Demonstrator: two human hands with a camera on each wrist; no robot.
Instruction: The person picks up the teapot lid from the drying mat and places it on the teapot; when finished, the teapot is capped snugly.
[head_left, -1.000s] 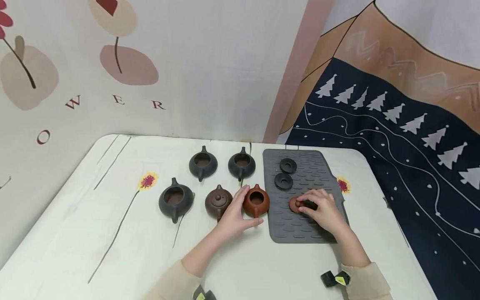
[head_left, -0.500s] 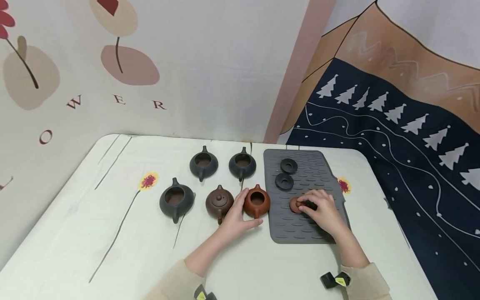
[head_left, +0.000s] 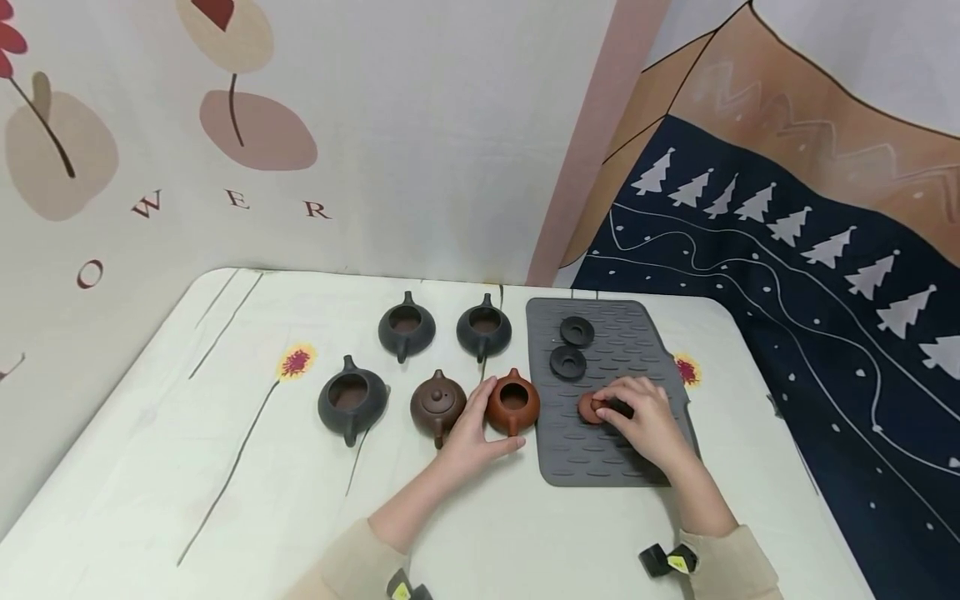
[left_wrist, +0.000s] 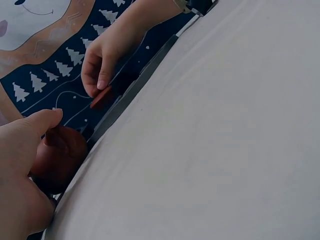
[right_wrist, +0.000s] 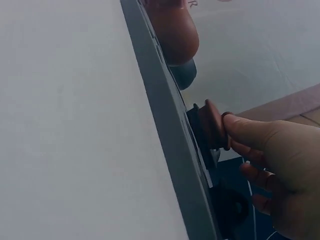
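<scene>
My left hand (head_left: 468, 435) lies against the left side of a lidless orange-red clay teapot (head_left: 530, 409), its fingers fairly straight and the thumb reaching past the front. In the left wrist view that thumb is close above the teapot (left_wrist: 59, 162). On the right, my right hand (head_left: 649, 423) pinches the knob of a reddish-brown teapot lid (head_left: 587, 408) low over a grey textured mat (head_left: 570, 467). The right wrist view shows the lid (right_wrist: 212, 125) tilted in frame, with thumb and finger at its knob. A dark object under the right hand is mostly hidden.
Left of the left hand stands a brown teapot (head_left: 437, 403) with its lid on. Lidless dark teapots stand at the far left (head_left: 352, 412), back left (head_left: 406, 337) and back middle (head_left: 483, 337). Two black lids, one behind (head_left: 577, 321) the other (head_left: 567, 374), lie on the mat.
</scene>
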